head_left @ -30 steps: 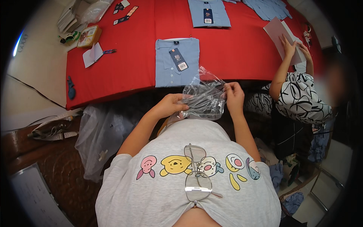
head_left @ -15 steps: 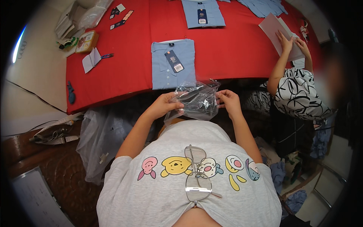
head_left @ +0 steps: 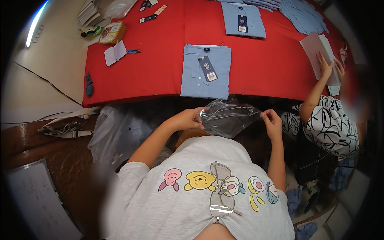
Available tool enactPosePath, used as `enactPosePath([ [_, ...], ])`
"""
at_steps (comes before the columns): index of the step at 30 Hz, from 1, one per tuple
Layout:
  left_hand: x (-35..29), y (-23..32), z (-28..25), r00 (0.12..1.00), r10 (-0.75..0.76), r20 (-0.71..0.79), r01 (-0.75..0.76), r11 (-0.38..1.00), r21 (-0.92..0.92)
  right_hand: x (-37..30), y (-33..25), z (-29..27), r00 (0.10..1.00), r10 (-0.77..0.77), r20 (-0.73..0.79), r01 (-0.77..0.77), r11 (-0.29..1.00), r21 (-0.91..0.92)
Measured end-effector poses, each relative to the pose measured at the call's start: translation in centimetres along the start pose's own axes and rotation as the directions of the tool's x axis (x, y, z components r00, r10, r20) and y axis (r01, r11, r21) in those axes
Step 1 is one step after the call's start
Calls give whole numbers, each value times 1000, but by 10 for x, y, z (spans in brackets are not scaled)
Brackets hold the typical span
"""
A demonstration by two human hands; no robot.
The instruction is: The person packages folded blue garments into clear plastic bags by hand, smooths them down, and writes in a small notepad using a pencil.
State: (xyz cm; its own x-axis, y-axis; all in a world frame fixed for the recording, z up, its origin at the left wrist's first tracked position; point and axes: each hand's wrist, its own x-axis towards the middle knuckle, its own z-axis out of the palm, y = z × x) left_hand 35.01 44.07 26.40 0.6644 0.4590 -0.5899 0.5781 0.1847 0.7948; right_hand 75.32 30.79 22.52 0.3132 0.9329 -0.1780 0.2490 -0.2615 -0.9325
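A clear plastic bag (head_left: 230, 120) is stretched between my two hands, just off the table's near edge. My left hand (head_left: 191, 119) pinches its left side between thumb and fingers. At its upper right corner, my right hand (head_left: 272, 121) grips the plastic with closed fingertips. Right beyond the bag, a folded light blue shirt (head_left: 190, 80) lies face up at the table edge, with a dark hang tag (head_left: 208, 69) on its front.
The table wears a red cloth (head_left: 144, 68). Another folded shirt (head_left: 254, 24) lies farther back, near more blue garments (head_left: 302, 18). At left are scissors (head_left: 89, 85), a paper pad (head_left: 115, 53) and a yellow box (head_left: 112, 33). A co-worker (head_left: 334, 124) at right handles white boards (head_left: 318, 50).
My hands have moved apart, and the bunched bag is now spread wider between them. My view has shifted, so the table and shirts appear farther right.
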Motion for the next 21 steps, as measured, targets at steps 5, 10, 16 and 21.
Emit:
enactPosePath([
  [5, 41, 26, -36, 902, 183, -392, -148, 982, 119, -28, -58, 1, 905, -59, 420, -211, 796, 567],
  [10, 121, 17, -55, 619, 637, -460, -107, 648, 754, -53, -76, 54, 870, -65, 489, -381, 540, 751],
  [16, 142, 15, -84, 546, 742, -390, -137, 538, 832, -66, -80, 92, 873, 66, 483, -454, 469, 758],
  [21, 111, 49, -155, 465, 631, -621, -138, 745, 653, -56, -77, 87, 918, 154, 366, -392, 497, 774],
])
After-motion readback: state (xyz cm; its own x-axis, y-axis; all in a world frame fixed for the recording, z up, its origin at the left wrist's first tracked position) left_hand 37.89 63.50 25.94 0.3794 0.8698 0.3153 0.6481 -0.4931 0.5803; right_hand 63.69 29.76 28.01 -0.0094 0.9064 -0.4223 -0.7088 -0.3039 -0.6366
